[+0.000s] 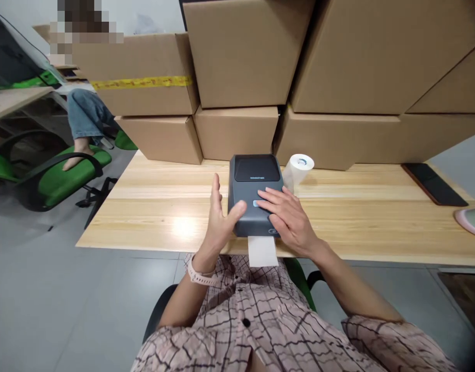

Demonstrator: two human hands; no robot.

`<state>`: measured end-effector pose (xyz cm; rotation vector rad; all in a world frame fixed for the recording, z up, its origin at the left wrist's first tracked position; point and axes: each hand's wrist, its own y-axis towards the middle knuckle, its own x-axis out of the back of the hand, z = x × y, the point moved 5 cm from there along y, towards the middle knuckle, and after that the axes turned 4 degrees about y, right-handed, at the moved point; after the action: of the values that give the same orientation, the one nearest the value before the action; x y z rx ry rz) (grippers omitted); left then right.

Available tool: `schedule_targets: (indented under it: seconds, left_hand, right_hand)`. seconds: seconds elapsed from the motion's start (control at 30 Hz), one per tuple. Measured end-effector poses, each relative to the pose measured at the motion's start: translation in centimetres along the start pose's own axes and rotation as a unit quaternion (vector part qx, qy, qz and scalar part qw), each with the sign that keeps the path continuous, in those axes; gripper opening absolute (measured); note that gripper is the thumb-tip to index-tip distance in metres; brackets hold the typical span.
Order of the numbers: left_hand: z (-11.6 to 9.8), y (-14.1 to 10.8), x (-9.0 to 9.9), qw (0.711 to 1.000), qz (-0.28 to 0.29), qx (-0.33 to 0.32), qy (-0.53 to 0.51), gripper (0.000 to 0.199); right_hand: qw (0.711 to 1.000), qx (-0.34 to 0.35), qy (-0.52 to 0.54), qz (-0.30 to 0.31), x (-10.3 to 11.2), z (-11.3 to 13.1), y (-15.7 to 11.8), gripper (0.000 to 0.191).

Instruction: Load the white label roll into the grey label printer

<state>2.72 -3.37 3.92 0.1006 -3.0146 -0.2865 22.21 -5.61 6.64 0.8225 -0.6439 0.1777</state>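
Note:
A dark grey label printer [247,219] stands near the front edge of the wooden table, with a white paper label [263,252] sticking out of its front. My left hand [221,219] is upright at the printer's left side, fingers extended and thumb over its front left corner. My right hand [289,217] lies on the printer's right side, fingers spread over the top, fingertips beside a light blue button [256,203]. Neither hand holds anything. Behind the right hand stands a roll of white labels [299,168], next to the printer.
Cardboard boxes [237,132] are stacked along the back of the table [144,206]. A dark phone [434,184] and a pink-rimmed object [472,221] are at the right. On the left, a person's bare foot [79,153] rests on a green chair [63,178].

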Motion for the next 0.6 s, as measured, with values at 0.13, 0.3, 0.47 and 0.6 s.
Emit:
schedule_targets:
  seconds: [0.13,0.3,0.47,0.6]
  left_hand:
    - [1.5,-0.9,-1.7,0.995,0.029,0.079,-0.043,0.105]
    - [1.2,-1.0,-1.7,0.996,0.039,0.055,-0.057,0.093]
    - [0.9,-1.4,-1.5,0.999,0.013,0.025,-0.039,0.08]
    - [2.3,-5.6,-0.3,0.996,-0.076,0.036,0.016,0.071]
  right_hand:
    - [0.998,-0.015,-0.025,-0.053,-1.2,-0.2,-0.9,0.039]
    - [0.996,-0.032,-0.02,-0.085,-1.4,-0.1,-1.1,0.039]
    - [0.994,-0.036,-0.009,-0.102,-1.6,-0.1,-1.2,0.037]
    - [0.993,-0.057,-0.007,-0.103,-1.6,-0.1,-1.2,0.036]
